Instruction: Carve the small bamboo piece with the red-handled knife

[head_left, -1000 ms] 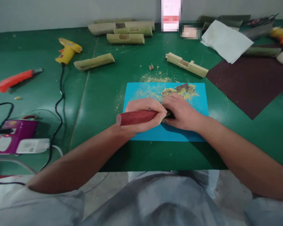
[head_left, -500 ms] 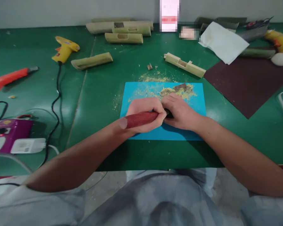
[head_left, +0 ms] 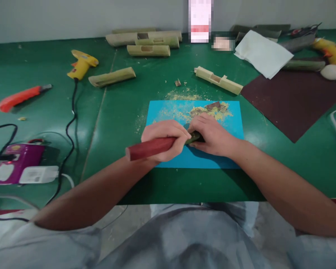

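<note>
My left hand (head_left: 165, 137) is wrapped round a tool with a thick red wooden handle (head_left: 148, 148). The handle's butt points left toward my forearm; its working end is hidden by my fingers. Just right of it, my right hand (head_left: 211, 135) grips a green bamboo piece (head_left: 195, 137), mostly covered by the hand. The two hands nearly meet above a bright blue mat (head_left: 173, 164). Beyond my fingers, pale shavings (head_left: 224, 111) and a small brown scrap (head_left: 213, 105) lie on the mat.
The green table (head_left: 123, 116) carries a carved bamboo tube (head_left: 229, 86), a plain one (head_left: 113, 77) and several more along the wall. At left are a yellow glue gun (head_left: 82, 66), a red-orange cutter (head_left: 21, 98) and a purple power box (head_left: 16, 162). Brown sheet (head_left: 291, 108) and white paper (head_left: 264, 54) lie right.
My left hand with the red-handled tool has drawn back left, showing more of the green bamboo. My right hand stays about where it was. The whole view has shifted slightly.
</note>
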Demonstrator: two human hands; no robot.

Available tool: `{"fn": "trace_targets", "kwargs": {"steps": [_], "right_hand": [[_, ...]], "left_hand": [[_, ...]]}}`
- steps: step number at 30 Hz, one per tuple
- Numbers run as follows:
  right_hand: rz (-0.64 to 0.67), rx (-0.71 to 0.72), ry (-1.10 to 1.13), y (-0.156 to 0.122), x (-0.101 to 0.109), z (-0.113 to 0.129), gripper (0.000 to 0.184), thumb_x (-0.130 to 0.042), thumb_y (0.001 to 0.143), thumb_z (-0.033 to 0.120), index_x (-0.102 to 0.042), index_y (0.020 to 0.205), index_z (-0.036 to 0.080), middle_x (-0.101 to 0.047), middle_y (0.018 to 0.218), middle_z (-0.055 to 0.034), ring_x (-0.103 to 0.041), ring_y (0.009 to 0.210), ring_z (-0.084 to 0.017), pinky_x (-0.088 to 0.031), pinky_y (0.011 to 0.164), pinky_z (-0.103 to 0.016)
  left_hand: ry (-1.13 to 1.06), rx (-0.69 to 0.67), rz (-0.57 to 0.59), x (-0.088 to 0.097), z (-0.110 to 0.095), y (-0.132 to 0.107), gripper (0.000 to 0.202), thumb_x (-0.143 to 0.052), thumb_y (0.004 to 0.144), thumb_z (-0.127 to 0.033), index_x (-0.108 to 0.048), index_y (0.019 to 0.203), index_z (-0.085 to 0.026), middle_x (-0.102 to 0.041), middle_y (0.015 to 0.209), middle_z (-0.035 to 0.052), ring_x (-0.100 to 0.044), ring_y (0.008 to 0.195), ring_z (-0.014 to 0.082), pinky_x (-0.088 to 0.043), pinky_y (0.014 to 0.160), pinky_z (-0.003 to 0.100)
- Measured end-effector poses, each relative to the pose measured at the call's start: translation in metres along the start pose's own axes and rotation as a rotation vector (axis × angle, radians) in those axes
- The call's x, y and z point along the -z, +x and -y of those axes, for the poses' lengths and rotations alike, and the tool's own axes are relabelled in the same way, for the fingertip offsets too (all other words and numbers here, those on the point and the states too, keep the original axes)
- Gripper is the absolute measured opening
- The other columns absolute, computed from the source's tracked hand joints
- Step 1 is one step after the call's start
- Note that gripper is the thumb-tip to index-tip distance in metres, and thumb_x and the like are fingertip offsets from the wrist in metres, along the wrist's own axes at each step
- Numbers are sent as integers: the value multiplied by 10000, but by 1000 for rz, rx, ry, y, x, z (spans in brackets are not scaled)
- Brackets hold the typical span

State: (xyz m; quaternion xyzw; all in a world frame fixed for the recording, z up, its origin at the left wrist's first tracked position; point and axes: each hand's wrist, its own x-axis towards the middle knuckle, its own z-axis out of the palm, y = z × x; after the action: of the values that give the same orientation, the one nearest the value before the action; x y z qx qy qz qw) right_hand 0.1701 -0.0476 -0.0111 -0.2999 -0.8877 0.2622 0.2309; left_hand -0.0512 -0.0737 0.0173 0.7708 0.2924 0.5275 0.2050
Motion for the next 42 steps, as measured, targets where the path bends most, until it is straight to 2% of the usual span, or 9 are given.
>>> {"fn": "trace_targets", "kwargs": {"steps": [5, 11, 19, 22, 25, 30, 34, 36, 42], "right_hand": [[-19, 12, -14, 1, -3, -1, 134, -666, 980, 314, -543, 989, 262, -661, 1012, -75, -555, 1008, -292, -405, 901, -460], [-20, 15, -29, 1, -4, -2, 134, -634, 971, 311, -509, 989, 266, -641, 1014, -74, -560, 1022, -303, -401, 900, -466], [-20, 13, -33, -1, -2, 0, 142, -668, 982, 306, -534, 986, 260, -641, 992, -63, -532, 957, -275, -375, 858, -437], [-24, 19, -15, -1, -1, 0, 113, -670, 996, 305, -569, 1017, 259, -658, 1017, -61, -543, 974, -273, -389, 889, -440], [-15, 30, -9, -1, 0, -1, 131, -695, 988, 317, -600, 1050, 253, -671, 1045, -67, -557, 1015, -285, -394, 917, -444], [3, 19, -8, 0, 1, -1, 169, -731, 958, 305, -628, 1076, 243, -676, 1039, -67, -564, 1039, -295, -384, 928, -440], [-15, 36, -15, 1, -1, -1, 152, -710, 979, 331, -592, 1026, 248, -666, 1021, -69, -551, 1006, -291, -380, 908, -439], [-28, 35, -26, 1, -2, -1, 149, -688, 995, 341, -568, 1003, 252, -653, 1000, -66, -540, 982, -283, -379, 896, -436], [-29, 34, -53, 2, -3, -1, 174, -655, 1004, 341, -508, 953, 263, -600, 933, -41, -503, 914, -259, -366, 867, -429]], "left_hand": [[4, 52, 187, 1, -1, 5, 129, -760, 957, -253, -771, 849, -323, -866, 867, -6, -836, 788, 208, -716, 745, 353], [-6, 89, 211, 1, -1, 4, 87, -824, 934, -253, -777, 881, -304, -861, 861, 7, -828, 761, 207, -686, 696, 341], [19, 45, 228, -7, 3, 7, 196, -729, 885, -189, -645, 727, -269, -789, 723, -15, -745, 637, 164, -590, 591, 308], [28, -8, 200, -7, 5, 5, 197, -729, 867, -176, -642, 723, -280, -770, 689, -22, -727, 598, 164, -558, 538, 304], [26, -38, 133, -5, 6, 2, 169, -749, 898, -173, -716, 774, -283, -808, 743, -20, -758, 627, 164, -611, 581, 293], [-88, -42, -84, -2, 4, -1, 204, -724, 936, -144, -724, 754, -235, -817, 760, -10, -772, 634, 137, -646, 636, 261], [-58, 30, 115, 2, -1, 4, 124, -771, 921, -192, -789, 842, -285, -868, 905, 7, -833, 784, 208, -708, 737, 356], [-34, 83, 184, 4, -2, 6, 98, -784, 934, -234, -794, 861, -299, -873, 925, 3, -842, 829, 214, -715, 782, 363], [-11, 157, 203, 4, -1, 6, 94, -796, 957, -276, -777, 865, -270, -867, 889, -1, -842, 824, 186, -693, 765, 313]]}}
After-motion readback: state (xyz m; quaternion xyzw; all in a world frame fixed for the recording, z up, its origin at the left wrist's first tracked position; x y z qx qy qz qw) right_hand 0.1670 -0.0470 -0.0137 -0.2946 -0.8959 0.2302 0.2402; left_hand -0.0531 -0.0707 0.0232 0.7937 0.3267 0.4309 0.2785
